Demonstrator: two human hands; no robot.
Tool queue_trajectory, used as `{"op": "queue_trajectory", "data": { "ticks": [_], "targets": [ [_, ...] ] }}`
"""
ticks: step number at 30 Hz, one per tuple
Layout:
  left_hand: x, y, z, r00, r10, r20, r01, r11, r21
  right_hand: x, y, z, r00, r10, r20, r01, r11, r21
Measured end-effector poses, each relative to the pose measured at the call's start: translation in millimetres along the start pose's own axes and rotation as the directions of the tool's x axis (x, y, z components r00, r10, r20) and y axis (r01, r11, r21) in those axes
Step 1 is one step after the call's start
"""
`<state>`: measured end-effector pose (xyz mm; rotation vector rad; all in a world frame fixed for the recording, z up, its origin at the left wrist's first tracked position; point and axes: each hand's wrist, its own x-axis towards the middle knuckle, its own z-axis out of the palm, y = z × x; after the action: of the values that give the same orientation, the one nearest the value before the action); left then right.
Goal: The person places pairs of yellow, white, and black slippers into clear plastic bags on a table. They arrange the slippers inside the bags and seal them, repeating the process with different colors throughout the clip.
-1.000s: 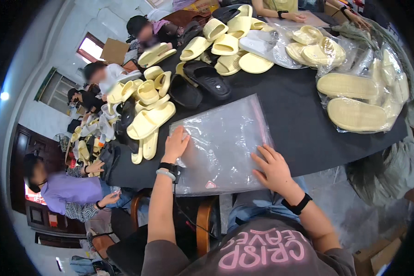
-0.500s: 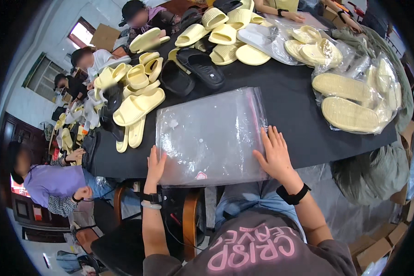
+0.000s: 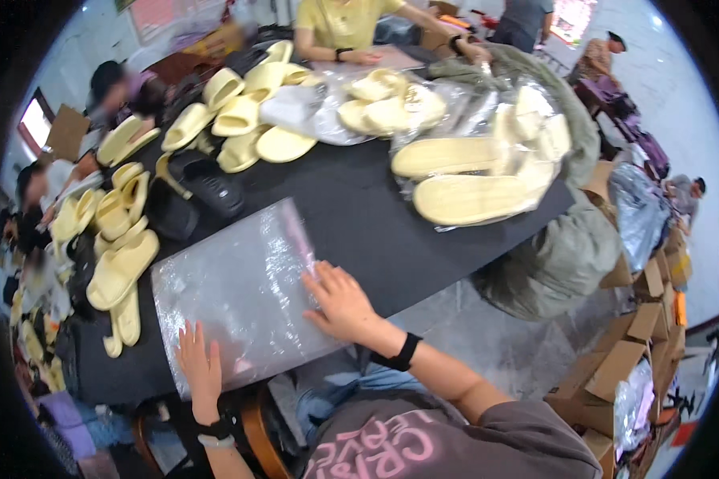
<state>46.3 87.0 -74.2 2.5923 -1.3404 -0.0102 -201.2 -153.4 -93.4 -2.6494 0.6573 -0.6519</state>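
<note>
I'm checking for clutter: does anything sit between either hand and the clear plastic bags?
Nothing visible does. The left hand lies over the near left part of the plastic bags, the right hand over their right edge; the nearest yellow slippers sit farther left.

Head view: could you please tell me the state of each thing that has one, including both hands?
Clear plastic packaging: lying flat
Left hand: open, at the packaging's near left corner
Right hand: open, at the packaging's right edge
Yellow slippers at left: unbagged, heaped
Black slippers: unbagged
Yellow slippers at right: bagged, nearest two sole up
</note>
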Motion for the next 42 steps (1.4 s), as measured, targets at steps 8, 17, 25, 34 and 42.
{"op": "queue_trajectory", "data": {
  "ticks": [8, 17, 25, 34, 42],
  "targets": [
    [-10, 10, 31, 0.996, -0.088, 0.004, 0.085, 0.975, 0.203, -31, 98, -132, 0.936, 0.137, -0.324, -0.235, 0.929, -0.286],
    [-5, 11, 19, 0.994, -0.086, 0.06, 0.079, 0.991, 0.105, -70, 235, -209, 0.953, 0.114, -0.281, -0.285, 0.653, -0.702],
    [-5, 19, 10, 0.999, -0.023, -0.026, 0.025, 0.998, 0.064, -25, 150, -260, 0.889, -0.149, -0.434, -0.123, 0.834, -0.538],
    [-11, 22, 13, 0.983, 0.032, -0.181, -0.018, 0.997, 0.079, 105, -12, -219, 0.987, -0.159, 0.0, 0.143, 0.89, 0.434],
    [-14, -17, 61, 0.987, 0.084, -0.136, -0.114, 0.965, -0.237, 199, -62, -79, 0.863, -0.456, -0.217, 0.447, 0.89, -0.092]
  ]
}}
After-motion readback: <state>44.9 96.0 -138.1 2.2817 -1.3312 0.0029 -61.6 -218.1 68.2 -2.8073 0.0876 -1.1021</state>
